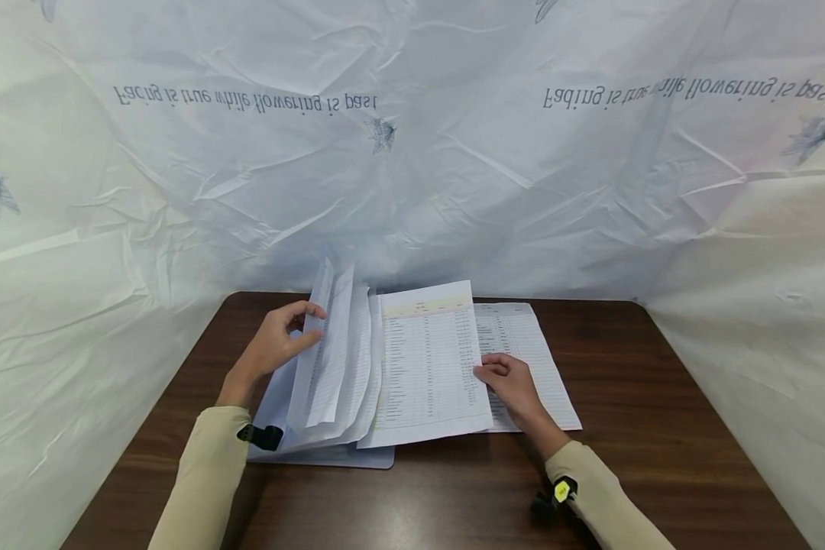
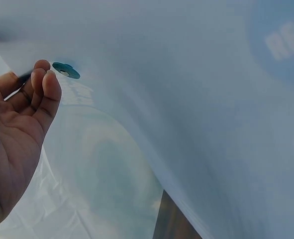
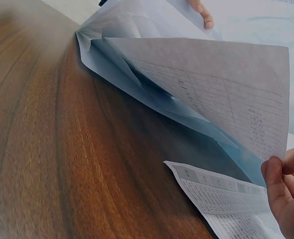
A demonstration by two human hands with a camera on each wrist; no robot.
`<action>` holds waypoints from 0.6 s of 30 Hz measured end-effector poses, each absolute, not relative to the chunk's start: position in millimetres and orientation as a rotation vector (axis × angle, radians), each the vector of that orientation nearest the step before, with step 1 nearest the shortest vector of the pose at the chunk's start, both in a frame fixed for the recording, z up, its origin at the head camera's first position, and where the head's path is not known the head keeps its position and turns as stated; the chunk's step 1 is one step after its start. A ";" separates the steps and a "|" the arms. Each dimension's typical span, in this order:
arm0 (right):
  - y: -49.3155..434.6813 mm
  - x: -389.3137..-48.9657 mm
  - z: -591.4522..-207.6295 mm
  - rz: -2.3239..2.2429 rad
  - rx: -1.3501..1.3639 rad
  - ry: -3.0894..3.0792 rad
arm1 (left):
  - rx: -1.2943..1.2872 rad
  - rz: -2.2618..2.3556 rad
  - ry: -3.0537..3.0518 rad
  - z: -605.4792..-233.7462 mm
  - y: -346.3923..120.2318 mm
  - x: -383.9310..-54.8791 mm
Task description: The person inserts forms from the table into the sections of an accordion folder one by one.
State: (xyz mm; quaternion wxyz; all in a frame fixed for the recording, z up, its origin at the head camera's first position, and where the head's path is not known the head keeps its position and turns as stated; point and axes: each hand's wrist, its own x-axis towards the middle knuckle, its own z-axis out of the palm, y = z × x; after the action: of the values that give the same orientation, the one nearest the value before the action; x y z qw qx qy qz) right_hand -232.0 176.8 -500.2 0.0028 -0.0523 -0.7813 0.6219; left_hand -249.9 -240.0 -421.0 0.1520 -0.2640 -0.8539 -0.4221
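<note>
A pale-blue translucent document folder (image 1: pixel 344 457) stands spread open on the table with several printed sheets (image 1: pixel 357 367) fanned inside. My left hand (image 1: pixel 282 334) holds its raised left panel between thumb and fingers; in the left wrist view a teal snap button (image 2: pixel 66 70) shows beside the fingertips. With thumb and fingers, my right hand (image 1: pixel 512 382) pinches the right edge of a printed table sheet (image 1: pixel 426 367), whose left side meets the folder. In the right wrist view this sheet is lifted at an angle. Another printed sheet (image 1: pixel 539 374) lies flat, partly under the held one.
The dark wooden table (image 1: pixel 454 504) extends around the papers. White plastic sheeting (image 1: pixel 412 191) with printed lettering hangs behind the table and down both sides. Small black devices (image 1: pixel 264 437) are strapped at both wrists.
</note>
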 end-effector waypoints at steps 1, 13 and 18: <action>175.7 -231.8 -500.4 1.952 -0.161 -2.447 | -0.758 -1.211 -2.451 -421.0 -239.9 -249.9; 162.8 -234.2 -503.6 1.982 -0.161 -2.442 | -0.763 -1.204 -2.450 -420.8 -240.0 -249.9; 156.7 -233.8 -504.1 1.996 -0.147 -2.436 | -0.768 -1.208 -2.448 -420.0 -239.6 -249.0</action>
State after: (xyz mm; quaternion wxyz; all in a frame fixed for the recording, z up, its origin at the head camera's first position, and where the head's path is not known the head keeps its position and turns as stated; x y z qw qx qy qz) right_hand -233.8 156.7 -504.1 -0.0056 -0.0466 -0.7726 0.6331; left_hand -249.0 -239.6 -420.0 0.1525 -0.2676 -0.8531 -0.4211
